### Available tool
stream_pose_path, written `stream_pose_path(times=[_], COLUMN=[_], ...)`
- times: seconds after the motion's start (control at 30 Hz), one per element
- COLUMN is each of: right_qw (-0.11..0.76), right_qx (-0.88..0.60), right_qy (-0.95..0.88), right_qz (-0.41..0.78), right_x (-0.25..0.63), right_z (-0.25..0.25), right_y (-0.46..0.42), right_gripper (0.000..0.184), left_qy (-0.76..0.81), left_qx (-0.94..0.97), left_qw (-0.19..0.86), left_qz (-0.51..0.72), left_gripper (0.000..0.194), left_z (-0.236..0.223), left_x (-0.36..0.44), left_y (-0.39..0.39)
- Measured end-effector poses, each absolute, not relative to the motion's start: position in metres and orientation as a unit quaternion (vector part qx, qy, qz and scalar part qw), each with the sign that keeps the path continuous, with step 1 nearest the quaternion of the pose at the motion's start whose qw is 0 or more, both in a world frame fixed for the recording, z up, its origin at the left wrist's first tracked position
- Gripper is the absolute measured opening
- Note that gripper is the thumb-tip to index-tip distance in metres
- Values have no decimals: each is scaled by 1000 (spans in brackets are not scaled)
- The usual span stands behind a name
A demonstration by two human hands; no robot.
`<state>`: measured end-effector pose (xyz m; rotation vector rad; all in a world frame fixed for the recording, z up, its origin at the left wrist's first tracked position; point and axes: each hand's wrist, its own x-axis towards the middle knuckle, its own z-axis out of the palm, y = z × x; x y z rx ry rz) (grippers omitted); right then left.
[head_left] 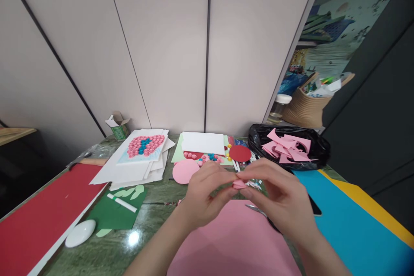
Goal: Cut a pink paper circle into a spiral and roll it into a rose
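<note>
Between the fingertips of both hands is a small rolled pink paper piece. My left hand pinches it from the left, and my right hand pinches it from the right. Below them lies a large pink paper sheet. Scissors rest on that sheet, partly hidden by my right hand. A pink paper circle lies just beyond my left hand. Behind my hands are a red paper circle and several small pink and blue paper rolls.
At left, a picture with pink and blue paper rolls tops white sheets. Nearer are green paper, a marker, a white oval object and red sheet. At right, a black bag holds pink scraps, beyond blue paper.
</note>
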<state>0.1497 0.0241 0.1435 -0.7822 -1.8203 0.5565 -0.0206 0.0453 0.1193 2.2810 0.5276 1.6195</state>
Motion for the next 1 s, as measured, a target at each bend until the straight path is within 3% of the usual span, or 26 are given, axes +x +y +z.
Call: stream_pose_path(times=[0.13,0.3,0.43,0.57,0.7,0.8,0.93,1.0], right_qw=[526,527,507,451,409,396,357,341], right_qx=[-322,-370,-398,-412,-463,-497,-517,-539], right_qy=[-760,-726,-684,-658,-680,-691,-705,-701], right_qz=[206,241,342,440,394,346,330,319], right_x=[144,139,138,140,141,137,152,183], right_z=[141,137,120,91,62,42,29,30], right_y=[28,40,54,61,54,47,48,55], right_gripper=[21,3,13,18,14,8,23,20], left_qy=[233,360,424,411,362,370,409,421], left_qx=[758,714,675,583,363,221,183,178], left_qw=[157,233,322,463,648,697,704,705], left_qz=[588,554,511,526,563,573,552,543], left_gripper=[13,14,19,15,43,31,17,15], left_z=[120,121,113,88,52,25,1,-4], left_x=[-14,-8,-7,-7,0,4,-2,-10], left_y=[40,37,41,41,34,27,22,23])
